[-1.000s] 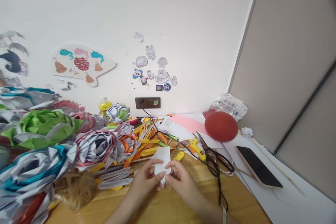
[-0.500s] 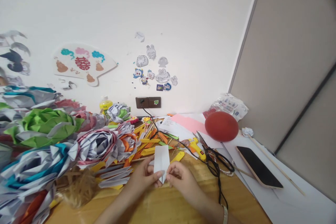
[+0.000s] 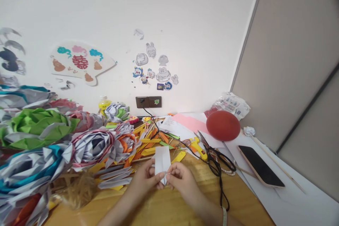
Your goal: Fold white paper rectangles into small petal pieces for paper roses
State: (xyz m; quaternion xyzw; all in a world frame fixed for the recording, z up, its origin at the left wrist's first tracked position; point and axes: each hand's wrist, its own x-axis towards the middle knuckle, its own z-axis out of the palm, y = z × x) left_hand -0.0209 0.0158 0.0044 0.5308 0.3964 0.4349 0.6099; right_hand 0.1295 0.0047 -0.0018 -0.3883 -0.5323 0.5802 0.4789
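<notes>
Between my two hands stands a white strip of paper (image 3: 162,159), its near end folded in toward a point. My left hand (image 3: 147,176) is closed on its left side, thumb pressed on the front and fingers behind. At the lower right edge, my right hand (image 3: 180,178) pinches the folded corner between thumb and forefinger. Just left of my left hand lie several folded white paper strips (image 3: 115,177). Yellow and orange folded strips (image 3: 148,152) are heaped beyond the paper.
Large folded-paper flowers (image 3: 39,127) crowd the left side. To the right are black-handled scissors (image 3: 215,159), a yellow glue gun (image 3: 198,148), a red balloon (image 3: 223,125), a phone (image 3: 261,166) and a wooden stick (image 3: 280,167). A black cable (image 3: 221,190) runs across the table (image 3: 164,208).
My right thumb and forefinger have moved left onto the paper's lower right corner and now pinch it. My left hand keeps its hold. The view has shifted slightly.
</notes>
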